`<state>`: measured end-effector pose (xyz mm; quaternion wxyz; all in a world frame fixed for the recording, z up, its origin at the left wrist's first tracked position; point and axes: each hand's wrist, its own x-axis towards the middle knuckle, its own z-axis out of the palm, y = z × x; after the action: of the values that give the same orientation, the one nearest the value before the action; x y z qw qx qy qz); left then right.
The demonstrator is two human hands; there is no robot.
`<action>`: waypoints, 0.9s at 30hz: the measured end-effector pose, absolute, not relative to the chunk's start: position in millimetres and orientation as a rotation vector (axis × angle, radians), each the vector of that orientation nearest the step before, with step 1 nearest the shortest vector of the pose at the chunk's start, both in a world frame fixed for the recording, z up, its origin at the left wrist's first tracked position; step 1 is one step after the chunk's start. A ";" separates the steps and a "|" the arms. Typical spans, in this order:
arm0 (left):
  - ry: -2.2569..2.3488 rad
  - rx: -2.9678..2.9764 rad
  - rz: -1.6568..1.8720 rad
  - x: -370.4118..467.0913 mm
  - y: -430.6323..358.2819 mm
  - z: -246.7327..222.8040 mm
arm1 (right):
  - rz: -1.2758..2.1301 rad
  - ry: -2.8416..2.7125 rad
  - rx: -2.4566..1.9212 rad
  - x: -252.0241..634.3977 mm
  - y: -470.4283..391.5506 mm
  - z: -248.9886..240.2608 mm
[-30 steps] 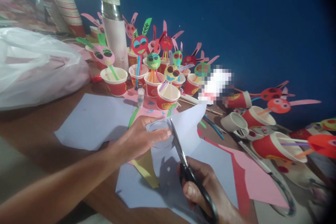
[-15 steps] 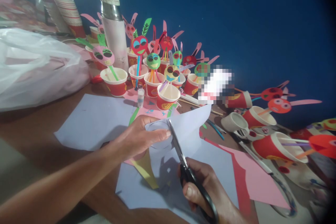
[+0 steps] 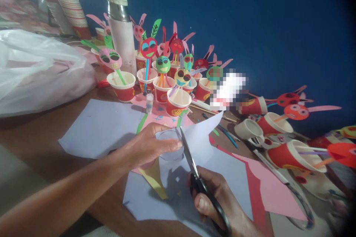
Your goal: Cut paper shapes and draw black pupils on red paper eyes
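Observation:
My left hand [image 3: 155,142] pinches a white sheet of paper [image 3: 201,127] that bears a drawn circle, its thumb lying across the circle. In my right hand [image 3: 219,192] is a pair of scissors [image 3: 191,161] with black handles. The blades point away from me and meet the paper at the circle's right edge, beside my left thumb. Below the raised sheet lie a larger white paper [image 3: 155,207] and a yellow paper strip [image 3: 154,179]. Part of the circle is hidden by my fingers.
Several red paper cups [image 3: 179,102] with colourful paper faces stand behind. A flask [image 3: 121,37] and a plastic bag [image 3: 41,74] are at the left. Another white sheet [image 3: 101,129] lies left; pink paper [image 3: 278,192], a white mug [image 3: 248,131] and more cups sit right.
The scissor blades, parted only slightly at the tip now, have cut a little further along the circle's edge. The sheet's raised right part has shifted slightly left.

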<state>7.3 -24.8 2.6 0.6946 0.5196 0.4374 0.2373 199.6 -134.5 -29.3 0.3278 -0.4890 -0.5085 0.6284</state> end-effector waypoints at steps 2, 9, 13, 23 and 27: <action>0.960 1.145 0.541 7.3 -24.9 0.9 | 1.650 -1.324 -1.279 199.4 -134.6 -28.9; 0.992 1.105 0.548 7.6 -25.1 2.9 | 1.664 -1.295 -1.286 199.5 -135.3 -30.2; 1.005 1.159 0.512 7.7 -24.2 10.9 | 1.665 -1.280 -1.298 199.5 -133.9 -29.4; 1.126 1.193 0.472 5.2 -23.4 10.7 | 1.677 -1.286 -1.301 200.1 -132.0 -28.2; 1.137 1.190 0.488 4.5 -23.6 9.7 | 1.677 -1.289 -1.287 199.0 -131.6 -26.6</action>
<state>4.5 -23.6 9.7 0.6535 0.5247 0.5014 0.2152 199.0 -131.6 -26.6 0.3268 -0.4914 -0.4919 0.6401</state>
